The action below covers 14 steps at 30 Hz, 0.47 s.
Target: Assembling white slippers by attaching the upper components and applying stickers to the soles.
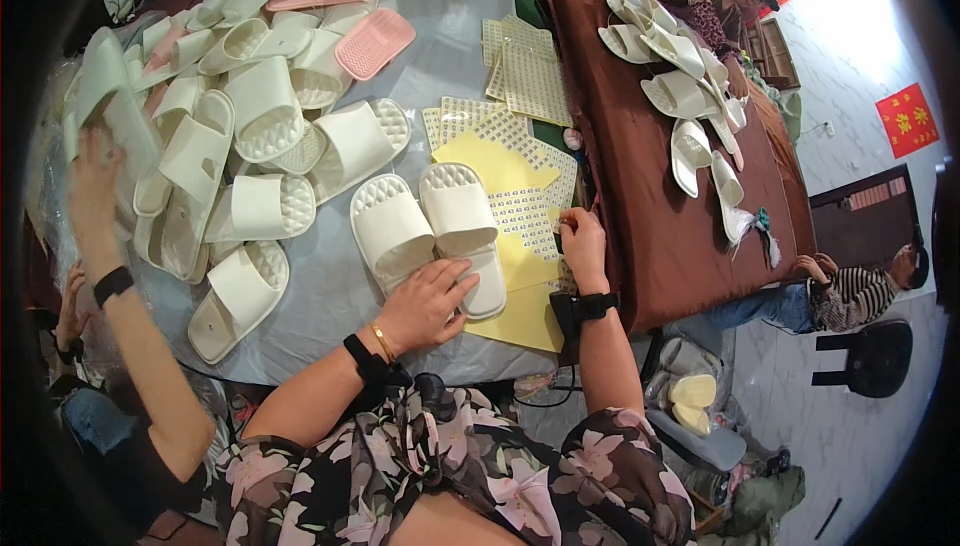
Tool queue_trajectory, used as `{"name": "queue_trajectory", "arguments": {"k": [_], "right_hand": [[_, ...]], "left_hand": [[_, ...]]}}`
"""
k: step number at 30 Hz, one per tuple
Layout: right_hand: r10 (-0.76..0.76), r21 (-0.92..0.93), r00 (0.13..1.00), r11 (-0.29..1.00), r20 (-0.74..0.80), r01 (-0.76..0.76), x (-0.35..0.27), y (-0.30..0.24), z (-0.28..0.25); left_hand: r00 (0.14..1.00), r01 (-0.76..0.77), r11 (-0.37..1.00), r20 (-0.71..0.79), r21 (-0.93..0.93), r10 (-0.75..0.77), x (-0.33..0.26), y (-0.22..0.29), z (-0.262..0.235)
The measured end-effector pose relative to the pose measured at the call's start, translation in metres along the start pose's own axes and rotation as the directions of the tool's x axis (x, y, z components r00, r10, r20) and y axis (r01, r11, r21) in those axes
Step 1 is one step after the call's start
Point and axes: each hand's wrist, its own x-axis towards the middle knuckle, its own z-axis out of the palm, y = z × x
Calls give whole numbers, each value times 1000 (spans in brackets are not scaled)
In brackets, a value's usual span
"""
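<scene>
A pair of white slippers, the left slipper (392, 231) and the right slipper (460, 211), lies side by side before me. My left hand (428, 304) rests flat across their heel ends, fingers stretched out. Just right of them are yellow backing sheets (520, 321) and a sheet of small printed stickers (522, 218). Beside the sticker sheet's right edge, my right hand (584, 244) has its fingertips drawn together in a pinch. Whatever may be between those fingertips is too small to make out.
White slippers (265, 111) pile up at left, with a pink slipper (375, 43) among them. Another person's hand (95, 171) reaches into the pile. More slippers (690, 151) lie on the brown-covered table (640, 216) at right. A seated person (850, 296) is farther right.
</scene>
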Motion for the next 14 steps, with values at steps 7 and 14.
{"name": "queue_trajectory", "arguments": {"k": [7,14], "right_hand": [[1,-39,999,999,33,0,-2,-5,-1],[79,-83,993,994,89,-72,2,-11,-2]], "left_hand": [[1000,13,1000,15,0,-13,1,1,0],[1000,1,1000,25,6,-2,0,-1,0]]}}
